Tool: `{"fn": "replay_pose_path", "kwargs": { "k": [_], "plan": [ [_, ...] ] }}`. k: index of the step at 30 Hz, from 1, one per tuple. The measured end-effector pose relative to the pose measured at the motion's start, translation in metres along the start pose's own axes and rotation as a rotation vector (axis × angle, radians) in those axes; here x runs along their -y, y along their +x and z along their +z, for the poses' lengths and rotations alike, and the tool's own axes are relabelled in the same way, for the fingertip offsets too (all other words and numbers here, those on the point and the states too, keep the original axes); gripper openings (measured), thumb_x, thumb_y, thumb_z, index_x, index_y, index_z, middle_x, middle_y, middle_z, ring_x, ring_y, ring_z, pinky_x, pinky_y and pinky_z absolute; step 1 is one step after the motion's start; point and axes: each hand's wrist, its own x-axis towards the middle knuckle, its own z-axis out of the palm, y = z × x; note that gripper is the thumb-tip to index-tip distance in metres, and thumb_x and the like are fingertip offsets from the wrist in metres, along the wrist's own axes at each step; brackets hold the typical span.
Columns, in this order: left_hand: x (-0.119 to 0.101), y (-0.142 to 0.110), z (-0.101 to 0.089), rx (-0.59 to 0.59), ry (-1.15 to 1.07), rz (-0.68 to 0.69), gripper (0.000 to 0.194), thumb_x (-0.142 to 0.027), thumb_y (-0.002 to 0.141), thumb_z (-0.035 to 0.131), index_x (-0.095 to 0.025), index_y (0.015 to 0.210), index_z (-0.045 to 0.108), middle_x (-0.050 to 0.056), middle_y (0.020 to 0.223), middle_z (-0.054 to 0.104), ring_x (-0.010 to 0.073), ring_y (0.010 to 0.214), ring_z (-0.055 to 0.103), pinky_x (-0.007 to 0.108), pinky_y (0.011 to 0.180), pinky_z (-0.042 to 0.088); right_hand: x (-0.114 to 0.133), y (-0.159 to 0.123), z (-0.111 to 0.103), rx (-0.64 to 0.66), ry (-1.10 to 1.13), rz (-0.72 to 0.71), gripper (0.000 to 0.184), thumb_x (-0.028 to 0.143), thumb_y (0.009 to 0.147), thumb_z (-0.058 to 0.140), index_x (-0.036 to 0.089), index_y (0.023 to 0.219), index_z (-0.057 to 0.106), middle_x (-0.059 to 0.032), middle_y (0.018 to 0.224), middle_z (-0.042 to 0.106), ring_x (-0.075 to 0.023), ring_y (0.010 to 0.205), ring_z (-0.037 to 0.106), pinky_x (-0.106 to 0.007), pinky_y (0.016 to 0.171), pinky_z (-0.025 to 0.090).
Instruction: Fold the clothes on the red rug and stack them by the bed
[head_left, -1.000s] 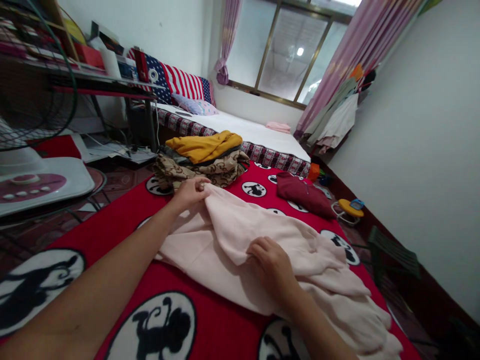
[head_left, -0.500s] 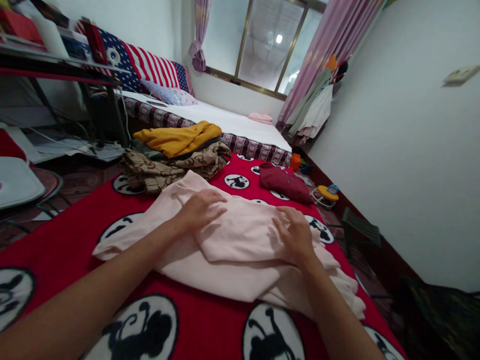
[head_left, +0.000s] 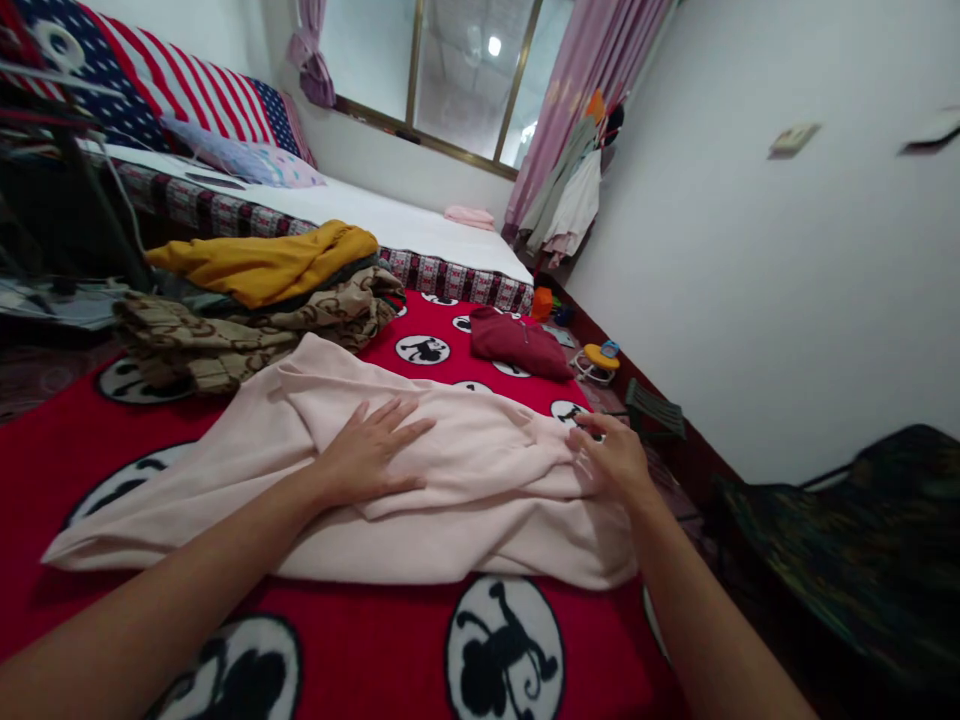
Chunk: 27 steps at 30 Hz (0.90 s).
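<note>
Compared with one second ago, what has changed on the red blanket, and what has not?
The left hand let go of the far edge of the pink cloth and lies flat on it. The right hand moved from the cloth's middle to its right end, which is drawn in; whether it grips is unclear. The view turned right. The mustard garment and maroon garment stayed in place.

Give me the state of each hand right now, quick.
Left hand: open, spread flat on the pale pink, soft cloth garment.
Right hand: partly curled at the garment's right end; whether its grip is closed on cloth cannot be told.
</note>
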Motion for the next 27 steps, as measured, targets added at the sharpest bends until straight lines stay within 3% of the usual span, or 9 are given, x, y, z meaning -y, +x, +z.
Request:
{"fn": "replay_pose_path", "kwargs": {
  "k": [5,9,12,16,18,22,24,27],
  "plan": [
    [0.000,0.001,0.005,-0.027,0.033,0.002,0.080,-0.073,0.081,0.048,-0.033,0.149,0.037,0.010,0.160,0.025,0.0385,0.145,0.024,0.062,0.113,0.014,-0.016,-0.006,-0.019,0.164,-0.001,0.086,0.034,0.042,0.082,0.060,0.017,0.101,0.073,-0.0090,0.092,0.075,-0.0237,0.083,0.068,-0.032,0.072,0.049],
    [0.002,0.002,0.009,-0.042,0.053,0.007,0.078,-0.071,0.081,0.049,-0.033,0.148,0.039,0.010,0.160,0.026,0.0384,0.145,0.025,0.062,0.112,0.016,-0.002,-0.019,-0.008,0.279,-0.077,0.069,0.059,0.050,0.077,0.068,0.018,0.126,0.061,-0.0111,0.105,0.073,-0.0282,0.091,0.068,-0.035,0.075,0.050],
    [0.002,0.002,0.009,-0.062,0.053,0.008,0.077,-0.069,0.081,0.052,-0.031,0.147,0.042,0.013,0.158,0.028,0.0389,0.144,0.027,0.063,0.111,0.019,0.017,-0.027,0.003,0.232,-0.039,-0.051,0.059,0.036,0.074,0.073,0.022,0.129,0.058,-0.0100,0.118,0.068,-0.0282,0.104,0.065,-0.037,0.085,0.049],
    [-0.008,0.000,0.002,-0.148,-0.067,0.156,0.061,-0.056,0.086,0.054,-0.029,0.140,0.052,0.012,0.159,0.028,0.0352,0.143,0.032,0.058,0.114,0.024,0.030,-0.023,0.004,0.023,0.168,-0.284,0.028,0.024,0.081,0.065,0.021,0.109,0.067,-0.0077,0.111,0.068,-0.0225,0.108,0.061,-0.033,0.095,0.045],
    [-0.017,0.000,-0.001,-0.152,-0.174,0.252,0.051,-0.049,0.089,0.052,-0.030,0.137,0.056,0.010,0.158,0.032,0.0319,0.141,0.036,0.052,0.115,0.027,0.027,-0.018,0.003,-0.086,0.205,-0.286,0.024,0.025,0.084,0.062,0.022,0.108,0.067,-0.0064,0.108,0.067,-0.0212,0.104,0.061,-0.032,0.093,0.046],
    [-0.035,-0.001,-0.005,-0.071,-0.226,0.292,0.064,-0.055,0.081,0.063,-0.034,0.140,0.051,0.009,0.154,0.038,0.0345,0.139,0.038,0.055,0.115,0.026,0.014,-0.018,0.008,0.001,0.026,-0.198,0.021,0.016,0.081,0.063,0.021,0.101,0.070,-0.0074,0.108,0.065,-0.0221,0.103,0.059,-0.036,0.092,0.046],
    [-0.041,-0.001,-0.005,-0.062,-0.206,0.276,0.066,-0.055,0.077,0.067,-0.034,0.138,0.054,0.010,0.153,0.041,0.0365,0.138,0.039,0.059,0.113,0.027,0.015,-0.028,0.009,-0.028,-0.035,-0.204,0.021,0.014,0.081,0.061,0.021,0.098,0.071,-0.0088,0.111,0.063,-0.0234,0.106,0.057,-0.038,0.092,0.045],
    [-0.051,-0.003,-0.008,-0.135,-0.283,0.274,0.042,-0.044,0.085,0.061,-0.028,0.123,0.066,0.012,0.139,0.055,0.0305,0.125,0.053,0.047,0.104,0.043,0.027,-0.051,0.001,-0.092,0.037,-0.288,0.020,0.015,0.084,0.057,0.022,0.097,0.070,-0.0081,0.108,0.064,-0.0229,0.103,0.059,-0.036,0.089,0.045]
  ]
}}
